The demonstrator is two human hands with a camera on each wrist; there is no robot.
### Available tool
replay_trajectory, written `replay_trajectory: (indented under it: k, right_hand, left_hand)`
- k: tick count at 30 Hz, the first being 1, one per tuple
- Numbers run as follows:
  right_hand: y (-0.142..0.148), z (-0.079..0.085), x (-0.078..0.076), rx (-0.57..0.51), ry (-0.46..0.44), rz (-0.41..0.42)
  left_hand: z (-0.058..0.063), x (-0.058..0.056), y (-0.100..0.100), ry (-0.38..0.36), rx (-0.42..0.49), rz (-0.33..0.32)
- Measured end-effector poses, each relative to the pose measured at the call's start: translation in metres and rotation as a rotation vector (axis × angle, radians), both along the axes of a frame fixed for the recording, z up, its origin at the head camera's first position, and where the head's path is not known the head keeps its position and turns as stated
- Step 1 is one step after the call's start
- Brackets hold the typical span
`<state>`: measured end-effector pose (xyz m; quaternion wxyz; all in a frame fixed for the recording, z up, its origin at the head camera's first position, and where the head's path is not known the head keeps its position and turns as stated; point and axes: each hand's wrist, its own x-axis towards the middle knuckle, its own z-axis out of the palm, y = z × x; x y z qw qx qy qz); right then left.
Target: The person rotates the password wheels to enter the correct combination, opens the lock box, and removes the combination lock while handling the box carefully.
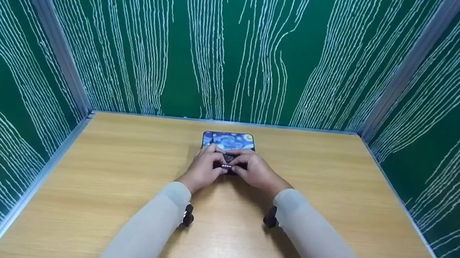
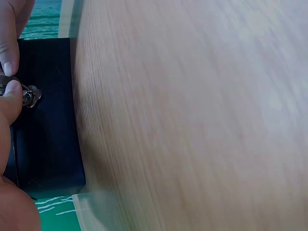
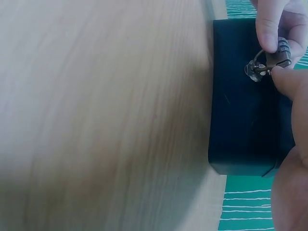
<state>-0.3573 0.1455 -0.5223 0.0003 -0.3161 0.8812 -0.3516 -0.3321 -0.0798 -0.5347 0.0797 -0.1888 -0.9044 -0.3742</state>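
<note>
A box (image 1: 229, 139) with a blue swirling painted lid and dark sides sits on the table. A small combination padlock (image 3: 280, 57) hangs by its shackle through a metal hasp (image 3: 254, 71) on the box's front side. My left hand (image 1: 203, 168) pinches one end of the padlock between thumb and fingers. From the other side my right hand (image 1: 256, 172) grips it too, its thumb at the body near the shackle. In the left wrist view, the thumbs partly cover the padlock, with the hasp (image 2: 34, 96) showing beside them.
The wooden table (image 1: 123, 169) stretches around the box on all sides. Green walls (image 1: 195, 57) with white wavy lines enclose it at the back and both sides, joined by grey metal posts (image 1: 412, 62). Grey sleeves with dark wrist devices (image 1: 270, 217) cover both forearms.
</note>
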Motion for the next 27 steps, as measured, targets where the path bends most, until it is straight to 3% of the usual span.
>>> replay_trajectory:
  k: [5,15,21,27]
  right_hand:
    - [0.001,0.003,0.0,-0.021,0.041,0.039]
    - [0.001,0.0,-0.001,-0.026,-0.016,0.025]
    - [-0.002,0.001,0.001,-0.005,0.061,0.032]
    - [-0.004,0.005,0.0,0.045,0.165,0.047]
  left_hand:
    - [0.001,-0.001,0.001,0.007,0.033,-0.006]
    - [-0.001,-0.003,0.0,-0.033,0.051,0.012]
    - [0.001,-0.003,-0.003,-0.063,0.036,0.007]
    - [0.01,-0.002,-0.002,-0.044,-0.057,-0.007]
